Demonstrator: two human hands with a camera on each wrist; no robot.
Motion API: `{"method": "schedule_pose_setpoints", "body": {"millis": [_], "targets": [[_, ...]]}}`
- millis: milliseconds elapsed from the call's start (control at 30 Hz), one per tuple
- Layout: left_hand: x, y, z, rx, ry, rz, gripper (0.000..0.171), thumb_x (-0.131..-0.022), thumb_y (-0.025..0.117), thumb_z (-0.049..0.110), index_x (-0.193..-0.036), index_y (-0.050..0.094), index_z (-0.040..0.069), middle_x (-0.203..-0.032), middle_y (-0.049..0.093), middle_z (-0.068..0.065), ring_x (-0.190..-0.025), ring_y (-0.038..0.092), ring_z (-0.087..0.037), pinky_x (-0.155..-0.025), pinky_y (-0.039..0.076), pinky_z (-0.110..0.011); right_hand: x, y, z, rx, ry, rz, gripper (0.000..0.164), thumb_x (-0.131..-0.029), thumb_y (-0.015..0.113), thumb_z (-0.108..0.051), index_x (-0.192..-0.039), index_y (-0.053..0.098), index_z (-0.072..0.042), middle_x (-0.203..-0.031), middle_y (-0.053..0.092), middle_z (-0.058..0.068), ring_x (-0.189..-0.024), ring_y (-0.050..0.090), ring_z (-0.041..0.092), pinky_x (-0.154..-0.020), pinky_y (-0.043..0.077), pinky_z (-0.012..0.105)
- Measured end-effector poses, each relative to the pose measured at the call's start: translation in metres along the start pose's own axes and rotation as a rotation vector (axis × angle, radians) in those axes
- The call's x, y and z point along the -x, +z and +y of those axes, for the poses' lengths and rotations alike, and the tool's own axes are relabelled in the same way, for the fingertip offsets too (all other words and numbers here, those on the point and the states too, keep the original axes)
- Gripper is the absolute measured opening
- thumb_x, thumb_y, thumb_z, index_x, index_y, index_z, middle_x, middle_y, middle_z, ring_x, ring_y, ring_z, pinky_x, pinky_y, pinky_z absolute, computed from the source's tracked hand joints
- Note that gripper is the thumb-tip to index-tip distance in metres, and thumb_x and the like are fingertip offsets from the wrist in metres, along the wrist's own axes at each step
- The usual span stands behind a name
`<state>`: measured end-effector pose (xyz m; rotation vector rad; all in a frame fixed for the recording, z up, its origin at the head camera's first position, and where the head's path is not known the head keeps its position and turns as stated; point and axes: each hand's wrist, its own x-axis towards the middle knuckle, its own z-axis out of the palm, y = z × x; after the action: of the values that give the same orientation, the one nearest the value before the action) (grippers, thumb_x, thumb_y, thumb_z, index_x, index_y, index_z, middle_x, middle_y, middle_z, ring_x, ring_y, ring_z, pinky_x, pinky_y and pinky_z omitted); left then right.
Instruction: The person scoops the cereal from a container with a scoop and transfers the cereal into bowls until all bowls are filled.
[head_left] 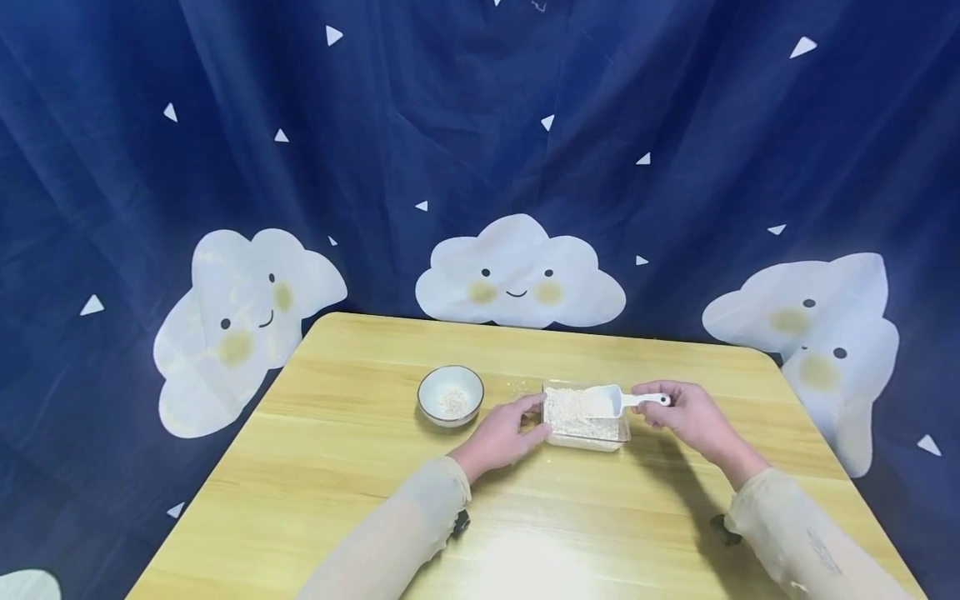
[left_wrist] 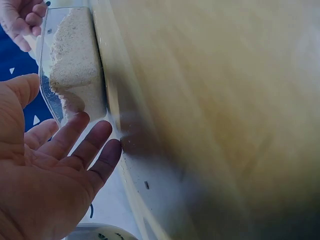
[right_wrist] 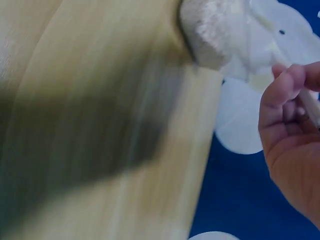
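A clear rectangular container (head_left: 587, 444) filled with pale oat flakes (left_wrist: 77, 55) stands on the table. Its left end is touched by my left hand (head_left: 504, 432), whose fingers are extended and spread along that side. In my right hand (head_left: 693, 417) the handle of a white scoop (head_left: 606, 402) is pinched between thumb and fingers. The scoop's bowl lies at the oats' surface, inside the container's right part; how much it carries I cannot tell. Left of my left hand sits a small white bowl (head_left: 431, 408) with a brown rim and some oat flakes at its bottom.
A light wooden table (head_left: 337, 467) with rounded corners carries everything. Scattered flakes lie between bowl and container. Behind the table hangs a dark blue curtain (head_left: 480, 108) printed with smiling clouds and small white triangles.
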<state>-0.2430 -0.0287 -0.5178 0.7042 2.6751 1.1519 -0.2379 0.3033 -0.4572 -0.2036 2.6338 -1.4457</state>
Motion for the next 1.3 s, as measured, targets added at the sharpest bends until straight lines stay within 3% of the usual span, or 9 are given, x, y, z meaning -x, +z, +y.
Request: {"method": "schedule_pose_setpoints", "body": {"millis": [267, 467, 600, 833, 967, 1300], "targets": [[0.000, -0.002, 0.001, -0.011, 0.001, -0.002, 0.071, -0.105, 0.060, 0.051, -0.165, 0.042, 0.018, -0.151, 0.066, -0.005, -0.136, 0.065, -0.026, -0.120, 0.050, -0.042, -0.006, 0.002, 0.022, -0.213, 0.055, -0.057, 0.046, -0.099, 0.069, -0.010, -0.138, 0.061, 0.014, -0.077, 0.069, -0.007, -0.071, 0.061, 0.007, -0.066, 0.055, 0.027], [0.000, -0.002, 0.002, -0.012, 0.000, -0.009, 0.071, -0.105, 0.061, 0.050, -0.164, 0.042, 0.017, -0.150, 0.066, -0.005, -0.136, 0.065, -0.024, -0.120, 0.050, -0.041, -0.010, 0.010, 0.033, -0.349, 0.068, -0.077, 0.044, -0.103, 0.066, -0.008, -0.139, 0.058, 0.015, -0.088, 0.080, -0.008, -0.069, 0.061, 0.004, -0.064, 0.054, 0.022], [-0.001, -0.002, 0.001, -0.010, 0.002, -0.012, 0.071, -0.104, 0.061, 0.050, -0.164, 0.043, 0.017, -0.149, 0.067, -0.005, -0.136, 0.065, -0.025, -0.120, 0.049, -0.041, -0.009, 0.013, 0.040, -0.443, 0.072, -0.079, 0.038, -0.104, 0.065, -0.007, -0.137, 0.060, 0.011, -0.097, 0.084, -0.004, -0.070, 0.063, 0.003, -0.064, 0.056, 0.019], [0.000, -0.002, 0.001, -0.015, -0.006, -0.014, 0.071, -0.104, 0.062, 0.050, -0.165, 0.042, 0.018, -0.149, 0.067, -0.005, -0.135, 0.066, -0.024, -0.120, 0.050, -0.041, -0.006, 0.016, 0.053, -0.613, 0.061, -0.090, 0.021, -0.105, 0.062, -0.004, -0.125, 0.069, -0.010, -0.099, 0.083, -0.002, -0.074, 0.064, 0.002, -0.068, 0.059, 0.017], [0.001, -0.002, 0.002, -0.008, -0.014, -0.016, 0.072, -0.104, 0.062, 0.051, -0.165, 0.042, 0.019, -0.150, 0.066, -0.006, -0.136, 0.065, -0.025, -0.120, 0.050, -0.042, -0.004, 0.016, 0.058, -0.703, 0.045, -0.105, 0.024, -0.107, 0.058, -0.002, -0.122, 0.071, -0.015, -0.099, 0.084, -0.004, -0.074, 0.065, 0.001, -0.068, 0.059, 0.016], [0.002, -0.002, 0.003, -0.001, -0.023, -0.013, 0.072, -0.104, 0.061, 0.053, -0.165, 0.042, 0.021, -0.149, 0.067, -0.006, -0.136, 0.065, -0.026, -0.121, 0.049, -0.044, -0.003, 0.010, 0.061, -0.936, -0.021, -0.185, 0.036, -0.110, 0.045, 0.004, -0.121, 0.075, -0.015, -0.103, 0.084, -0.001, -0.078, 0.065, 0.002, -0.072, 0.058, 0.017]]}}
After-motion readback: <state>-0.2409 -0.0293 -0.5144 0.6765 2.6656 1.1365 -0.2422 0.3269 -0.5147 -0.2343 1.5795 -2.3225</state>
